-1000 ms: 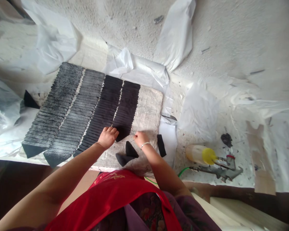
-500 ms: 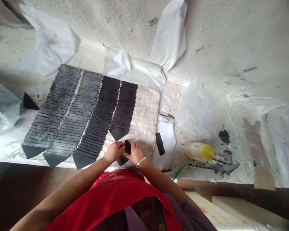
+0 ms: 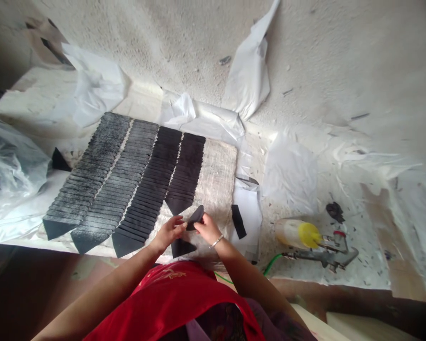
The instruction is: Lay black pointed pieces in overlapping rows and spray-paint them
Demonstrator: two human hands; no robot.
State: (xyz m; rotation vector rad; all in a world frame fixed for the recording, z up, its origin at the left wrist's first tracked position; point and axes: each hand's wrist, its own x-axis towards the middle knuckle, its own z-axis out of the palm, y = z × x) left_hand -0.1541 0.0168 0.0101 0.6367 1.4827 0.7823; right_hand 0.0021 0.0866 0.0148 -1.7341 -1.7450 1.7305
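Between my two hands is a small black fabric piece (image 3: pixel 196 217), its upper edge rounded or folded over. My left hand (image 3: pixel 170 232) pinches its left end with thumb and fingertips. My right hand (image 3: pixel 208 229), with a silver bangle at the wrist, grips its right side. Beneath them lies a pale woven cloth board (image 3: pixel 216 175). On its left part, several rows of overlapping dark pieces (image 3: pixel 142 184) run up and down, the left rows dusted grey. Another black pointed piece (image 3: pixel 181 248) rests by the near edge, below my hands.
A spray gun (image 3: pixel 326 255) with a yellow-capped bottle (image 3: pixel 308 234) and green hose lies to the right. A black strip (image 3: pixel 238 221) rests on white paper (image 3: pixel 252 203). Plastic sheets (image 3: pixel 291 170) cover parts of the table. Behind stands a rough wall (image 3: pixel 191 52).
The black piece has turned from upright to slanted, and my hands have spread apart slightly on it. The whole view has shifted a little.
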